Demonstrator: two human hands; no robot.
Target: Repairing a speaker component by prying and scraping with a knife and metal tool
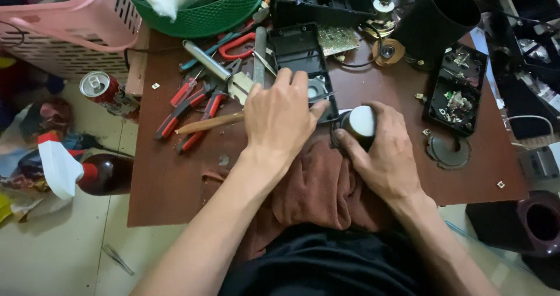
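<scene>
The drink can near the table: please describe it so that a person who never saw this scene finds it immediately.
Start at the brown table and go to its far left edge, below the pink basket. There the drink can stands upright. Unlike the red-handled pliers nearby, it is a red cylinder with a silver top.

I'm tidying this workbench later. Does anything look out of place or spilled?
Yes. Small loose parts lie scattered on the brown table. A drink can stands at the table's left edge, and a dark bottle lies on its side on the floor beside crumpled litter. Nothing looks spilled.
</scene>
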